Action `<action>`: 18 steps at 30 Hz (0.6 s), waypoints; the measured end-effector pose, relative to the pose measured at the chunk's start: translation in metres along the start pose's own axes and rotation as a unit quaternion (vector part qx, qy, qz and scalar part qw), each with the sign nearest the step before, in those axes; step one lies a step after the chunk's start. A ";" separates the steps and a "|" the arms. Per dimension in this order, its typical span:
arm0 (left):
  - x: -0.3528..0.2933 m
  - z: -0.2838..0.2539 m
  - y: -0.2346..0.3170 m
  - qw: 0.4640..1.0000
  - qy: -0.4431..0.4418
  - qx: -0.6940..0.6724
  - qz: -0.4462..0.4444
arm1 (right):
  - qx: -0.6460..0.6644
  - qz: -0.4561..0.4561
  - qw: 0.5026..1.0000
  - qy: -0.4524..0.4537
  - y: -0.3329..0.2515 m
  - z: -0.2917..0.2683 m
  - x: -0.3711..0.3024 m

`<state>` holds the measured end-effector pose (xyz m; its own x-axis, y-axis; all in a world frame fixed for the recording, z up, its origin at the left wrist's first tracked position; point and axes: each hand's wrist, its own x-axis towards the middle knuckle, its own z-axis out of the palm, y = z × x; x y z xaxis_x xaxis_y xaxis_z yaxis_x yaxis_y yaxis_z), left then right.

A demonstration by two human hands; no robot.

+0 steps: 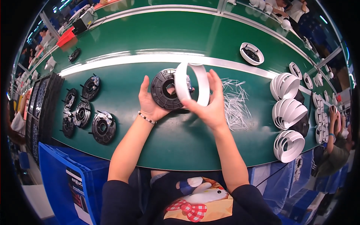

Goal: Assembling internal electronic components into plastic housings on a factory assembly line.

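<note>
Smooth white ring-shaped band (182,83), held upright above the middle of the green tabletop (180,144), in front of the person. Its longer apparent axis runs up and down the view, the lower end leaning slightly right; its opening is seen obliquely, facing sideways and partly toward the viewer. The band is broad, thin-walled and unmarked. The right hand (214,110) is partly open around it, the thumb on the near lower edge and the fingers at the right side. Left of the band, and partly overlapped by it, is a round black ribbed disc (159,90) with a central hole; its flat face turns toward the viewer, and being round, it shows no long axis. Whether the two parts touch cannot be told. The left hand (150,103) is cupped beneath and behind the disc, supporting it, with its thumb raised. Five similar black discs (104,127) lie at left; loose thin white strips (235,107) lie at right, near stacked white bands (288,113).
</note>
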<state>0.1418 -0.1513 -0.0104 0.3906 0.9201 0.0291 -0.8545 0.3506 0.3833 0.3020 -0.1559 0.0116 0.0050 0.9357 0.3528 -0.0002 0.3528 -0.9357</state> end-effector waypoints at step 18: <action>0.002 0.004 -0.003 0.998 0.014 0.065 -0.023 | -0.308 -0.138 0.938 -0.082 -0.001 0.012 -0.014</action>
<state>0.1462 -0.1512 -0.0076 0.4163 0.9091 -0.0165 -0.7842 0.3681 0.4995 0.2898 -0.1691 0.0076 -0.2333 0.8154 0.5298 0.5566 0.5587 -0.6149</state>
